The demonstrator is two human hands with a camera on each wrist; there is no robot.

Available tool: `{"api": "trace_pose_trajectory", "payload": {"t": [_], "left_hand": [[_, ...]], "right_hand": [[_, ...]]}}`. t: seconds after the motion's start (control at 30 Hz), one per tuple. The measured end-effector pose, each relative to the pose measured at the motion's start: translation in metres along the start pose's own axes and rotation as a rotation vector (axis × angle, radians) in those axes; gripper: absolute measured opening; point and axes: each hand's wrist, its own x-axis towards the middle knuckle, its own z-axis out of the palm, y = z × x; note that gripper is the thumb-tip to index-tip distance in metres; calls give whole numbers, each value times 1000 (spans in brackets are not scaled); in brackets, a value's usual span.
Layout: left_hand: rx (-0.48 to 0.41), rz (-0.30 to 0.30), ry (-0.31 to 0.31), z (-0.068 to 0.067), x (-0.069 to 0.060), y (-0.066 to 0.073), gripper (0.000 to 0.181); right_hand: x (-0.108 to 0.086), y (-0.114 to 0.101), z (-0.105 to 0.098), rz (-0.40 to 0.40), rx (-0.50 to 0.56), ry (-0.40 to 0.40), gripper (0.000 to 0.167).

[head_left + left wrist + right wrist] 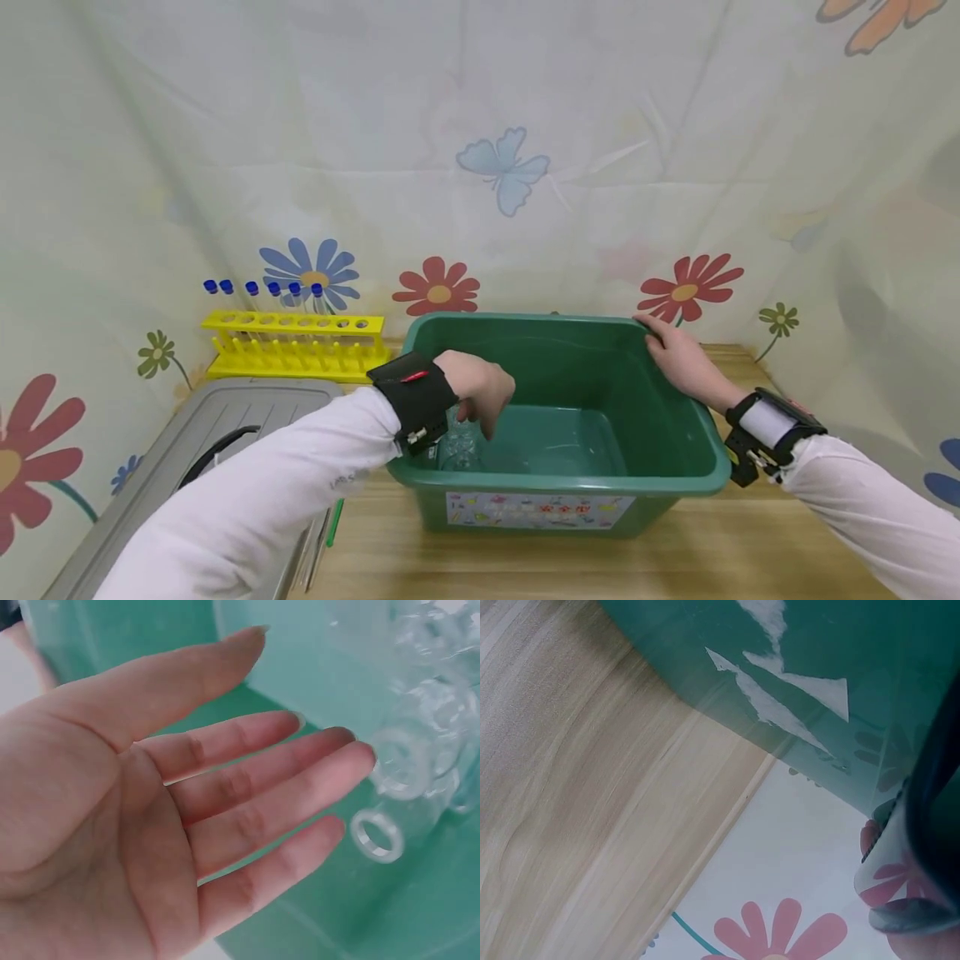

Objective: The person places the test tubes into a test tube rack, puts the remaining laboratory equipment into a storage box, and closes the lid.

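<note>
A green plastic bin [525, 485] stands on the wooden table with a printed label on its front. My left hand [483, 390] reaches down into its left side. In the left wrist view the left hand [225, 817] has its fingers extended and holds nothing. Just beyond the fingertips lies a group of clear, see-through vessels [405, 765] with round mouths; their exact kind is unclear. They also show as clear vessels [461, 446] in the bin's front left corner. My right hand [686, 365] grips the bin's rim near the back right corner, its fingers mostly hidden in the right wrist view.
At the back left stands a yellow rack [296, 342] with several blue-capped tubes. A grey lid-like panel [277, 400] with a black handle lies left of the bin. Thin rods, one a green stick [334, 522], lie between them. Flowered cloth [525, 250] hangs behind.
</note>
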Motion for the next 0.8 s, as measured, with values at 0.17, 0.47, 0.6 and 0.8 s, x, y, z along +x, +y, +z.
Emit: {"api": "trace_pose_trajectory", "payload": {"t": [0.17, 0.47, 0.6, 0.8], "left_hand": [[-15, 29, 61, -13, -13, 0, 18], [11, 138, 210, -28, -41, -5, 19], [9, 150, 292, -31, -57, -13, 24], [-79, 166, 441, -32, -90, -32, 25]], "right_hand": [[0, 0, -1, 4, 5, -8, 42], [1, 1, -1, 4, 5, -6, 41], [2, 3, -1, -5, 6, -11, 41], [2, 4, -1, -9, 10, -8, 41]]}}
